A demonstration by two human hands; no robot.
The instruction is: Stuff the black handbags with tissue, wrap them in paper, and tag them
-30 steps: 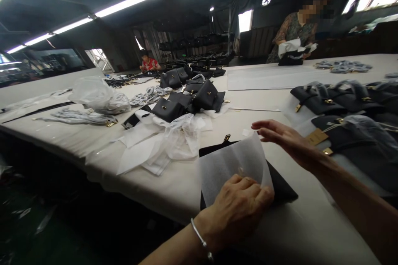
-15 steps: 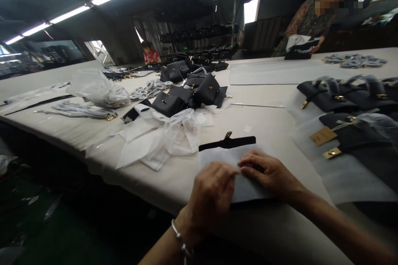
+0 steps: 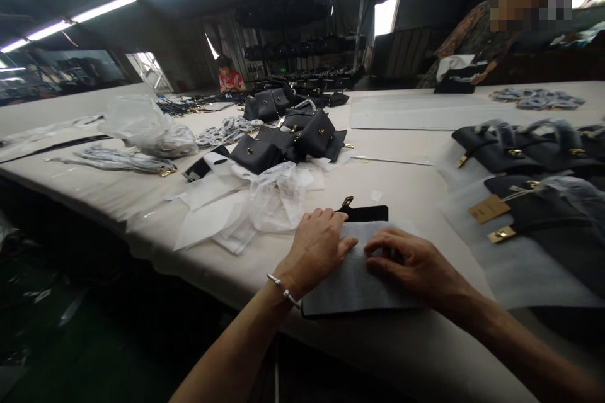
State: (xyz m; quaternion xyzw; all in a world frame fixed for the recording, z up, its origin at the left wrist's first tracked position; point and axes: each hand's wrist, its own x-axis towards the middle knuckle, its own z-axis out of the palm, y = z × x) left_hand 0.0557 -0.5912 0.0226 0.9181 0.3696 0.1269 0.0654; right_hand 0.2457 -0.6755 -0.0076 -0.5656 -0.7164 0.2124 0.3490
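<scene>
A flat black leather piece (image 3: 366,213) with a gold clasp (image 3: 346,203) lies near the table's front edge, mostly covered by a white tissue sheet (image 3: 352,283). My left hand (image 3: 316,248), with a silver bracelet on the wrist, rests at the sheet's upper left corner, fingers curled over its edge. My right hand (image 3: 412,262) lies flat on the sheet beside it, fingers stretched to the left and pressing down.
Crumpled white paper and plastic (image 3: 246,208) lie to the left. A heap of small black pouches (image 3: 288,138) sits behind. Wrapped black bags with gold hardware (image 3: 524,201) fill the right. A person (image 3: 477,44) works at the far side; another sits far back (image 3: 229,79).
The tissue sheet, lifted a second ago, has been laid flat over the black piece. My left hand has slid up to the sheet's upper left corner; my right hand stays pressed on it.
</scene>
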